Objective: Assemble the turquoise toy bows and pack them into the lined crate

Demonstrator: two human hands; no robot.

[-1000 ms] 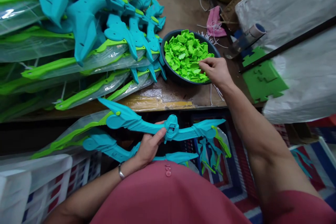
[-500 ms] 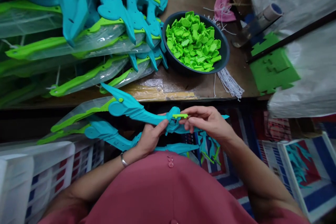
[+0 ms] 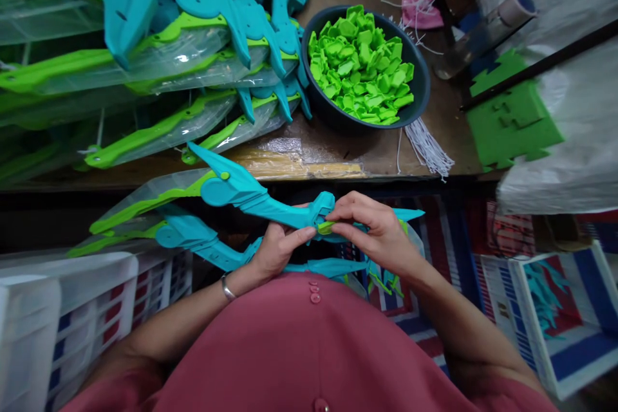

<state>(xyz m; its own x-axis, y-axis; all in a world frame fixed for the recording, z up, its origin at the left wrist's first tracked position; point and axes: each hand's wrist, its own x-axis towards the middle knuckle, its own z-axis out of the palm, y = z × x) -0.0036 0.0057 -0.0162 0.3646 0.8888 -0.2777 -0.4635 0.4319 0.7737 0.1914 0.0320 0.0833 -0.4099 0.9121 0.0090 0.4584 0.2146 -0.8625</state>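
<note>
A long turquoise plastic toy frame, bow-like in shape with green trim and clear film at its left end, lies across my lap. My left hand is closed around its middle, thumb on top. My right hand pinches a small green plastic clip against the frame's raised central block. Fingertips partly hide the clip, so I cannot tell whether it is seated. A second turquoise frame lies just below, closer to my body.
A dark bowl heaped with green clips stands on the table. Finished-looking turquoise frames are stacked at left. White cords hang over the table edge. White crates flank me; the right crate holds turquoise parts.
My right hand has moved slightly left and turned, bringing the green clip down from above the central block against its lower side. My left hand still holds the frame.
</note>
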